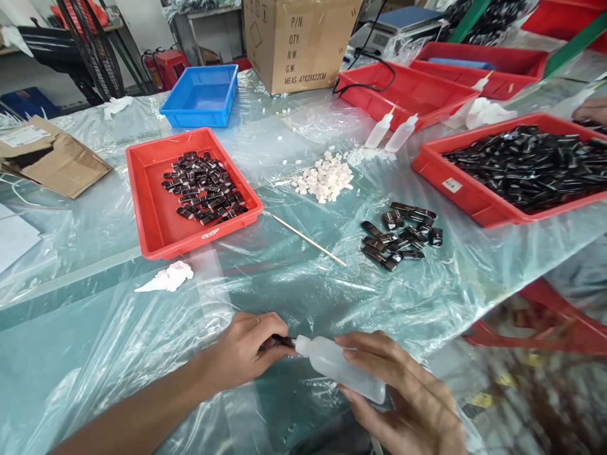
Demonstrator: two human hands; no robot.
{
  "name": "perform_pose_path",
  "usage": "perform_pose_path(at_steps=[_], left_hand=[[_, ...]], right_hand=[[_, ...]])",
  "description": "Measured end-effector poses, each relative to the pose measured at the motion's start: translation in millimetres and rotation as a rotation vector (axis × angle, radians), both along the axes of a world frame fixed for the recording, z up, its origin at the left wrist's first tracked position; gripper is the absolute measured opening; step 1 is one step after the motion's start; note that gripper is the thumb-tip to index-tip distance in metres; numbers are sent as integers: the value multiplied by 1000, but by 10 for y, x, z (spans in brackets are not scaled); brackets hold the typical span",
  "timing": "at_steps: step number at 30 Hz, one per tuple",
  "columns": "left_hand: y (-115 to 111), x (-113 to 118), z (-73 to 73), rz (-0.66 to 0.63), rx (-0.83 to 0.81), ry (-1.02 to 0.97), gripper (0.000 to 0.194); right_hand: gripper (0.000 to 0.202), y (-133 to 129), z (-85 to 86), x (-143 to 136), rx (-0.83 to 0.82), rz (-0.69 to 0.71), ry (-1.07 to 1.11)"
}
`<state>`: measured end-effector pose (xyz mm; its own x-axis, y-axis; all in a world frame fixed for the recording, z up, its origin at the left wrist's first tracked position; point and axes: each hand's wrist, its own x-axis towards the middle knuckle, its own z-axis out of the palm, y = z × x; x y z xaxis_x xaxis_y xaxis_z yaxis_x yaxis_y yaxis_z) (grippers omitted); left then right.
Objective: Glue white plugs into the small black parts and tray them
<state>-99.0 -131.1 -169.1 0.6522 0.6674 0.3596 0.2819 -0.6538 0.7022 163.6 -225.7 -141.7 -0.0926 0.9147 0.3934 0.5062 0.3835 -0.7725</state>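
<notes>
Right hand (410, 392) holding a squeeze bottle (346, 370), long axis 4-to-10, nozzle (295, 344) at 10. Left hand (253, 347) pinching a small black piece (281, 341) right at that end, partly hidden by fingers; can't tell from where I'm standing if they touch. Left's nearer the nozzle. Loose black pieces (415, 236) on counter (294, 284), 12 o'clock from right hand.

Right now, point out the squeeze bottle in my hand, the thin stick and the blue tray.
Squeeze bottle (347, 373), head view, middle of its body.
Thin stick (309, 240), head view, mid-length.
Blue tray (195, 119), head view, front wall.
</notes>
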Motion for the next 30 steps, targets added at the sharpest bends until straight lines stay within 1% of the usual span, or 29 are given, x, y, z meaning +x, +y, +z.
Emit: perform_pose_path(at_steps=[4, 7, 10, 12, 16, 21, 24, 28, 30], left_hand=[[8, 21, -6, 22, 77, -40, 24], [12, 24, -1, 20, 80, -41, 26], [10, 28, 16, 27, 99, -71, 25], [9, 36, 32, 33, 119, -95, 24], [15, 52, 76, 24, 146, -113, 22], [14, 45, 130, 11, 151, -101, 16], [7, 39, 129, 10, 147, -110, 14], [3, 33, 108, 3, 162, -106, 11], [-3, 29, 106, -6, 176, -98, 10]], right_hand=[[70, -19, 65, 0, 12, 2, -26], [73, -47, 133, 20, 73, -14, -155], [79, -108, 152, 72, 152, 66, -346], [82, -149, 146, 105, 163, 111, -399], [88, -164, 164, 107, 99, 55, -307], [79, -56, 234, 18, 101, 6, -157], [76, -8, 251, -24, 44, -28, -68], [70, 9, 249, -14, -21, -19, -48], [69, -9, 231, 5, -26, -19, -58]])
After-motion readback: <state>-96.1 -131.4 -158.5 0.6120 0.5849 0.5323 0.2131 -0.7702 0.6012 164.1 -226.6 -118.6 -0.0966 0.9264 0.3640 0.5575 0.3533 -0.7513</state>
